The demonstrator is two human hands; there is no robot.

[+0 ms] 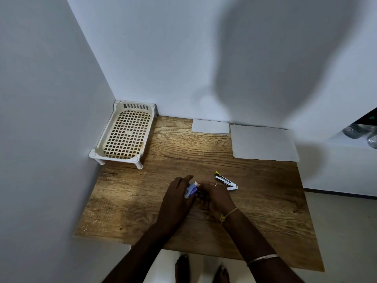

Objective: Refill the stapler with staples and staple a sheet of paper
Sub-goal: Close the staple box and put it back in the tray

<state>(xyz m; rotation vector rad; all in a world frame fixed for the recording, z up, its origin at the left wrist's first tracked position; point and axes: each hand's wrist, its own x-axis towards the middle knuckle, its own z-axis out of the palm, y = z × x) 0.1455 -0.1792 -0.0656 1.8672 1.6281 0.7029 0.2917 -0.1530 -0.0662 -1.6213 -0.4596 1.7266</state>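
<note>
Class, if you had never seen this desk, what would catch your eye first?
At the table centre, the left hand holds a small blue staple box, the right hand close against it. Just right lies the stapler, opened; a white basket sits in the far-left corner.

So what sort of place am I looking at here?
Probably a home or small office corner: a wood-grain table against plain white walls, with paper sheets, a stapler and a plastic basket tray on it.
</note>
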